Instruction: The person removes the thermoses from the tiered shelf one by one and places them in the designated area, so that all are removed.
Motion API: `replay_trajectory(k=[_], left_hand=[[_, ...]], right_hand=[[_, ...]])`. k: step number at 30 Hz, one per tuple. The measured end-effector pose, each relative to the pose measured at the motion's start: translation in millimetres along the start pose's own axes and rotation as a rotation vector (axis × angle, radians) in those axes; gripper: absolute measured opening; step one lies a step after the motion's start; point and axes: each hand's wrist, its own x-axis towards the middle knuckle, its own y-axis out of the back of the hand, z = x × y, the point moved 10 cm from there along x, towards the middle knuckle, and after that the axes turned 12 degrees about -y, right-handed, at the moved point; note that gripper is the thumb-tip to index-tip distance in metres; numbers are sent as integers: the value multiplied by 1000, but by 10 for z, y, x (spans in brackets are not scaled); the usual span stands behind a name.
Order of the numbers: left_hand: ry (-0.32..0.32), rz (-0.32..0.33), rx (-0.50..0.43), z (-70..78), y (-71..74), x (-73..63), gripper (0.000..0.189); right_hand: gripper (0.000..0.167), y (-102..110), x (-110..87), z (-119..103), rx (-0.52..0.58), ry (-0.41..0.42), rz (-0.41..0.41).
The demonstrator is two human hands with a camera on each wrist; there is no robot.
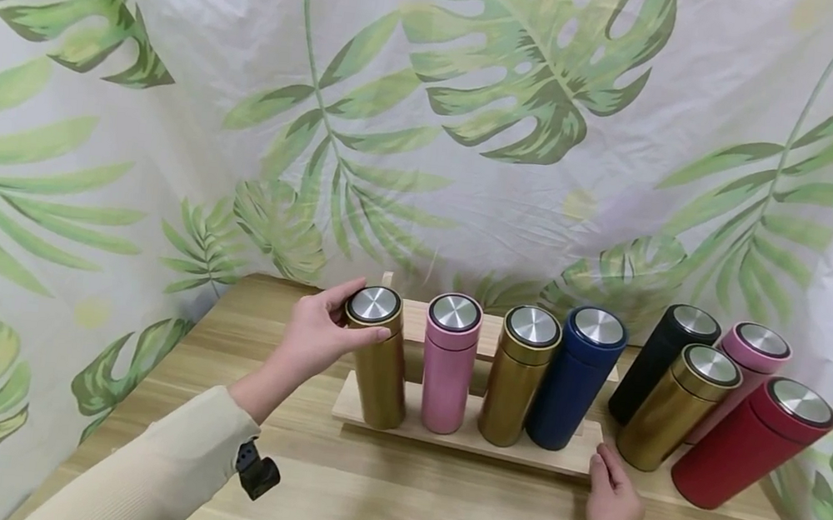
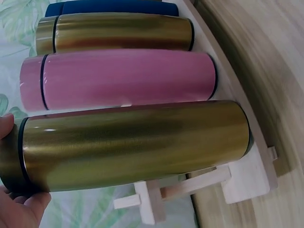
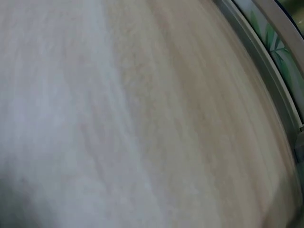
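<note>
My left hand [image 1: 307,333] grips the lid end of a gold thermos bottle [image 1: 380,382], thumb in front and fingers around the back. This bottle stands at the left end of a pale two-level wooden rack [image 1: 574,458], on its front step. In the left wrist view the gold bottle [image 2: 137,147] fills the middle, its base right at the step. To its right on the same step are a pink bottle [image 1: 445,384], another gold bottle [image 1: 511,395] and a dark blue bottle [image 1: 572,384]. My right hand [image 1: 615,503] pinches the rack's front right corner.
Right of the rack, a black bottle [image 1: 658,363], a gold bottle [image 1: 672,419], a pink bottle [image 1: 738,366] and a red bottle [image 1: 745,446] stand close together on the wooden table [image 1: 422,512]. A leaf-print cloth [image 1: 369,121] hangs behind. Mostly blurred wood grain fills the right wrist view.
</note>
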Motion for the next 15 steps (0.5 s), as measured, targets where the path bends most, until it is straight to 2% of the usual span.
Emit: replay_trajectory(k=[5, 15], left_hand=[[-35, 28, 25, 53, 147, -18, 75], [-28, 151, 146, 29, 446, -116, 71]], right_hand=[[39, -15, -8, 30, 2, -36, -7], [40, -17, -17, 64, 52, -56, -49]])
